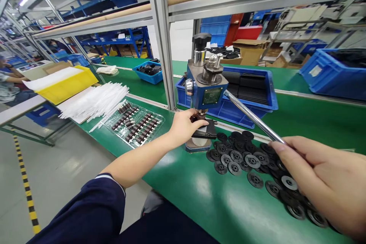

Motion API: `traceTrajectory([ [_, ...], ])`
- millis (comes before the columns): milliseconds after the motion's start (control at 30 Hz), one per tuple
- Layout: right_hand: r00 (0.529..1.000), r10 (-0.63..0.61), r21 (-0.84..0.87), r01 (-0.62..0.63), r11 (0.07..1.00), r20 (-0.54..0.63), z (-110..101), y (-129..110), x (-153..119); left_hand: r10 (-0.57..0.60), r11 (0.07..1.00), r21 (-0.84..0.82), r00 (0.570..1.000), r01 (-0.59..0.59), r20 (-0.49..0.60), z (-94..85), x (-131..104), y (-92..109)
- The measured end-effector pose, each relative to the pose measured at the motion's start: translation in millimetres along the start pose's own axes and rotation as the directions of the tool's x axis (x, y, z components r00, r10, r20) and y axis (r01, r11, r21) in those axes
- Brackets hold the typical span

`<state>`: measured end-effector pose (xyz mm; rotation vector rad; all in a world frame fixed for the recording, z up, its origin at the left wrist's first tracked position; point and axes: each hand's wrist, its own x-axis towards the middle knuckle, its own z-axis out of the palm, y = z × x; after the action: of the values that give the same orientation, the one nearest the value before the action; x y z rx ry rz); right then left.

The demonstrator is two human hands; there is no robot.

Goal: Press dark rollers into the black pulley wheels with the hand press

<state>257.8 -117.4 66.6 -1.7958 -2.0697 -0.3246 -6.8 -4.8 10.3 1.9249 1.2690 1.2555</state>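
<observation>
A blue bench-top hand press [208, 93] stands on the green bench in front of me. My right hand [323, 179] is wrapped around the end of its chrome lever [253, 116], which slopes down to the right. Under the ram, my left hand [183, 126] pinches a small dark brown cylindrical part [201, 115] between thumb and fingers, above the black plate [210, 129] of the press. The fingers partly cover that part. Many black round discs [253, 160] lie loose to the right of the press base, some beneath my right hand.
On the left, a clear plastic tray [158, 120] holds brown cylindrical parts with pale shafts, beside white strips [97, 101]. Behind the press stands a blue crate [270, 95] with black pieces. A metal post [162, 45] rises near the press. A person sits at far left.
</observation>
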Motion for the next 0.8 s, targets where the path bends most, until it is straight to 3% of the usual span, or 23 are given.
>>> traceTrajectory([
  [133,0.997,-0.028,-0.119,0.020,0.993,-0.070,19,-4,-9,-0.004,1.000,0.025,1.000,0.004,0.013,0.5,0,-1],
  [233,1.000,0.012,-0.167,-0.015,0.986,-0.018,26,-13,-12,-0.018,0.999,0.039,1.000,0.017,0.018,0.5,-1,-1],
  [367,0.998,0.053,-0.060,-0.050,0.997,0.035,23,-24,-9,-0.018,0.998,0.060,1.000,0.017,0.016,0.2,-2,0],
  [567,0.997,0.019,0.038,-0.021,0.999,0.073,15,-19,-6,-0.034,0.997,0.066,0.999,0.035,-0.012,1.2,-2,3],
  [800,0.991,-0.048,-0.126,0.033,0.992,-0.121,38,-20,-16,-0.038,0.996,0.076,0.999,0.040,-0.020,2.4,-3,1],
])
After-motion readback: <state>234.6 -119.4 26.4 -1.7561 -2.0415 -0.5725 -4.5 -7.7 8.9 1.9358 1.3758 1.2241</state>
